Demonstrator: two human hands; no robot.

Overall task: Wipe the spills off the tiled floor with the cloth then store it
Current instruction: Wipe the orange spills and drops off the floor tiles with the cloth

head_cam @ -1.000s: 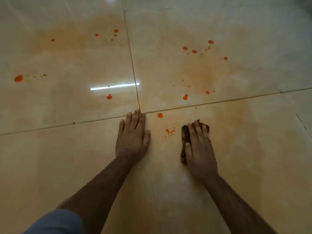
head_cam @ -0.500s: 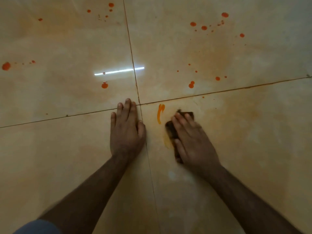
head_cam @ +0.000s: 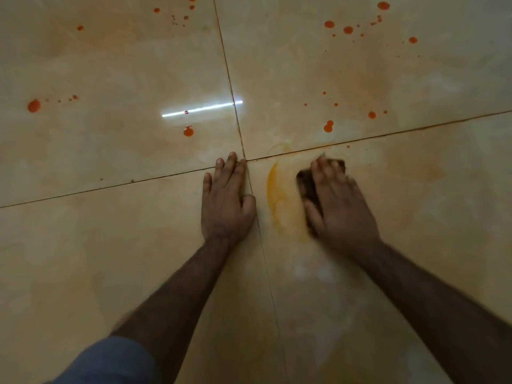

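far-left drops: one big orange-red drop [head_cam: 34,105] with small specks beside it, far left on the tiled floor [head_cam: 83,245]; untouched.
mid-left drop: single drop [head_cam: 188,131] just near of the light reflection [head_cam: 202,108], far of the left hand.
left hand [head_cam: 225,200]: flat on the floor at the grout cross, fingers [head_cam: 230,167] together and straight, holding nothing. Looks like a brace.
smear: orange arc [head_cam: 273,189] between the two hands, thin and wet-looking; judged a spread drop, not lifted yet.
cloth [head_cam: 306,184]: small, dark, pinned to the floor under the right hand, only its left and far edges show.
right hand [head_cam: 340,206]: palm down on the cloth, fingers [head_cam: 327,173] spread flat over it, pressing rather than pinching; blurred.
cloth handling: likely soft, light, limp, damp. Flat palm pressure for wiping; to lift, bunch it at the exposed far edge.
far-right drops: double drop [head_cam: 328,126] just far of the grout line, more scattered beyond [head_cam: 347,29].
progress: early, most spills remain.
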